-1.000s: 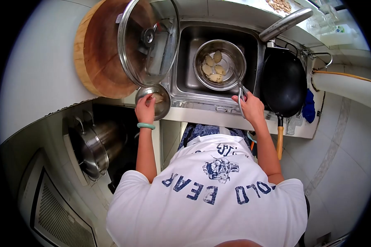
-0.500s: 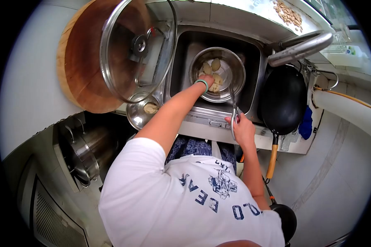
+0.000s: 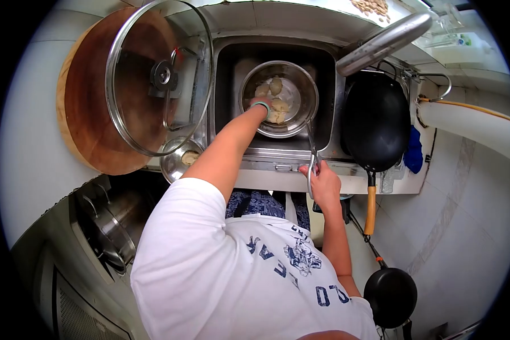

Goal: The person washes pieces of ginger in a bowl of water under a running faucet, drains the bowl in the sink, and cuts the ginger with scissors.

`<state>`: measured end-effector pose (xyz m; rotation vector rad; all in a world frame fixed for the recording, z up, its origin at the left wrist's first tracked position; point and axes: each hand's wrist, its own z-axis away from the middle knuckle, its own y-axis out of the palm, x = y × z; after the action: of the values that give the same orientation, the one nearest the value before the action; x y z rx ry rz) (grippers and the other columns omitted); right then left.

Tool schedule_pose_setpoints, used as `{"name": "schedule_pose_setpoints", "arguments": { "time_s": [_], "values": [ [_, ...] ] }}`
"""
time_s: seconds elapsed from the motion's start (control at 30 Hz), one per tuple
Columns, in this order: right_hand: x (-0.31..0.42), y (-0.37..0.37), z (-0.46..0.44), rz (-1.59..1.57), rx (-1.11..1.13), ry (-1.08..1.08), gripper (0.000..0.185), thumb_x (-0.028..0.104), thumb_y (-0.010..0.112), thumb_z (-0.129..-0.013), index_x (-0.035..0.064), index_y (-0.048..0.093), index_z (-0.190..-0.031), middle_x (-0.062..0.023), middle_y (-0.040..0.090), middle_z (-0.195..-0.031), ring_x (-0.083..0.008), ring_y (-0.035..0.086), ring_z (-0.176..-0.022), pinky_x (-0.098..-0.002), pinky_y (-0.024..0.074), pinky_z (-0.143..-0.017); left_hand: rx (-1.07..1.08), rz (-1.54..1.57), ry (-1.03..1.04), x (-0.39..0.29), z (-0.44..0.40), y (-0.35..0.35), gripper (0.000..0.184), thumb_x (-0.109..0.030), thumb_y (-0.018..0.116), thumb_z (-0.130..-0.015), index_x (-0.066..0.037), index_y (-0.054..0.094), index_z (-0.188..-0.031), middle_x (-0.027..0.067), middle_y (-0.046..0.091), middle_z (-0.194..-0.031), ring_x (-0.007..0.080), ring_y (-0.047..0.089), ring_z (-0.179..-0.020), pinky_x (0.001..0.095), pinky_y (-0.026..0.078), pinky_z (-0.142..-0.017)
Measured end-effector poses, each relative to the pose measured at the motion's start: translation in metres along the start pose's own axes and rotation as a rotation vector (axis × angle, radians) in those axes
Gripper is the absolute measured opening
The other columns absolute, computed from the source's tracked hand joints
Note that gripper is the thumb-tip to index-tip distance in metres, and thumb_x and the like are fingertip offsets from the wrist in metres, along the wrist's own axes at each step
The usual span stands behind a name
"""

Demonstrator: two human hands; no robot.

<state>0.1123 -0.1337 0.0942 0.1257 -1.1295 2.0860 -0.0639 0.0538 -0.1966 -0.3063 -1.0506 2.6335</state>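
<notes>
In the sink stands a steel bowl [image 3: 303, 93] with several pale, oval food pieces [image 3: 279, 105] in it. My left hand [image 3: 259, 103], with a green bangle at its wrist, reaches into this bowl at its left side; its fingers are blurred among the pieces, and I cannot tell whether they hold one. My right hand [image 3: 323, 181] is closed round the handles of metal scissors [image 3: 312, 148], whose blades point up towards the bowl's lower right rim. A smaller steel bowl [image 3: 173, 165] to the left of the sink holds a pale piece [image 3: 190, 157].
A glass lid [image 3: 163, 75] stands by a round wooden board [image 3: 90, 107] at the left. The faucet [image 3: 382, 44] reaches over the sink [image 3: 226, 65]. A black wok [image 3: 377, 122] lies at the right; a small black pan [image 3: 390, 297] hangs lower down.
My left hand has gone from the small bowl at the left into the bowl in the sink. My right hand still holds the scissors. The whole view has shifted with the head.
</notes>
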Motion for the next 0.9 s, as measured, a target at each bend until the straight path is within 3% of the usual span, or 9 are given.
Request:
{"name": "schedule_pose_setpoints", "arguments": {
  "time_s": [0.2,0.3,0.37,0.47,0.6,0.7,0.77,0.87,0.9],
  "values": [
    [0.005,0.010,0.015,-0.015,-0.015,0.030,0.058,0.058,0.061,-0.073,0.0012,0.049,-0.073,-0.0156,0.056,-0.060,-0.0361,0.057,-0.065,-0.0413,0.0427,-0.063,0.057,0.114,0.037,0.007,0.002,-0.011,0.026,-0.016,0.059,-0.076,-0.006,0.065,-0.100,0.0157,0.059,-0.112,0.0293,0.058,-0.103,0.0379,0.048,-0.084],
    [0.009,0.013,0.025,-0.003,0.019,0.084,0.057,0.056,0.061,-0.074,0.0004,0.052,-0.080,-0.0164,0.058,-0.066,-0.0361,0.057,-0.067,-0.0413,0.0427,-0.064,-0.135,0.247,-0.064,0.003,0.030,-0.024,0.025,-0.014,0.052,-0.081,-0.002,0.064,-0.100,0.0165,0.058,-0.114,0.0306,0.057,-0.105,0.0399,0.046,-0.088],
    [0.009,0.015,0.030,0.007,0.051,0.113,0.058,0.056,0.060,-0.075,-0.0009,0.054,-0.085,-0.0173,0.059,-0.071,-0.0362,0.056,-0.070,-0.0414,0.0425,-0.065,-0.409,0.445,0.064,0.003,0.041,-0.025,0.022,-0.010,0.054,-0.079,0.000,0.063,-0.095,0.0191,0.059,-0.108,0.0331,0.057,-0.102,0.0417,0.047,-0.086],
    [0.009,0.018,0.034,0.025,0.063,0.122,0.058,0.056,0.060,-0.075,-0.0012,0.054,-0.084,-0.0180,0.059,-0.071,-0.0366,0.057,-0.071,-0.0418,0.0424,-0.065,-0.163,0.518,-0.093,0.002,0.014,0.004,0.022,-0.005,0.053,-0.078,0.002,0.061,-0.097,0.0210,0.058,-0.108,0.0336,0.057,-0.101,0.0416,0.047,-0.085],
    [0.002,0.022,0.027,0.036,0.093,0.100,0.058,0.056,0.059,-0.075,-0.0016,0.054,-0.083,-0.0186,0.059,-0.071,-0.0373,0.056,-0.071,-0.0422,0.0422,-0.065,-0.270,0.468,-0.224,-0.008,0.026,0.009,0.028,-0.011,0.061,-0.074,-0.004,0.061,-0.101,0.0194,0.055,-0.112,0.0332,0.056,-0.101,0.0390,0.048,-0.084],
    [-0.007,0.025,0.017,0.025,-0.010,-0.040,0.057,0.057,0.061,-0.074,0.0008,0.050,-0.074,-0.0177,0.058,-0.061,-0.0377,0.058,-0.065,-0.0425,0.0431,-0.063,-0.321,0.573,-0.387,-0.017,0.032,-0.003,0.046,-0.015,0.060,-0.077,0.000,0.047,-0.117,0.0225,0.049,-0.120,0.0349,0.054,-0.106,0.0405,0.047,-0.086],
    [-0.006,0.018,0.007,0.014,0.011,-0.052,0.057,0.057,0.061,-0.073,0.0010,0.050,-0.073,-0.0172,0.058,-0.060,-0.0375,0.058,-0.065,-0.0426,0.0432,-0.062,-0.168,0.669,-0.583,-0.018,0.006,0.005,0.059,-0.018,0.059,-0.078,-0.001,0.034,-0.129,0.0216,0.043,-0.129,0.0355,0.052,-0.109,0.0415,0.046,-0.088],
    [-0.006,0.002,0.000,0.045,0.034,-0.066,0.057,0.057,0.062,-0.073,0.0011,0.050,-0.072,-0.0171,0.057,-0.060,-0.0374,0.058,-0.065,-0.0427,0.0431,-0.062,-0.140,0.721,-0.557,-0.017,0.004,0.004,0.058,-0.020,0.059,-0.079,-0.002,0.035,-0.129,0.0206,0.045,-0.128,0.0339,0.051,-0.112,0.0418,0.045,-0.089],
    [-0.005,-0.003,-0.001,0.024,0.059,-0.048,0.057,0.057,0.062,-0.073,0.0009,0.050,-0.072,-0.0170,0.057,-0.060,-0.0376,0.058,-0.065,-0.0428,0.0431,-0.062,-0.156,0.732,-0.608,-0.021,0.005,0.000,0.049,-0.021,0.060,-0.078,-0.003,0.046,-0.121,0.0191,0.052,-0.121,0.0310,0.052,-0.112,0.0398,0.046,-0.089]
  ]
}}
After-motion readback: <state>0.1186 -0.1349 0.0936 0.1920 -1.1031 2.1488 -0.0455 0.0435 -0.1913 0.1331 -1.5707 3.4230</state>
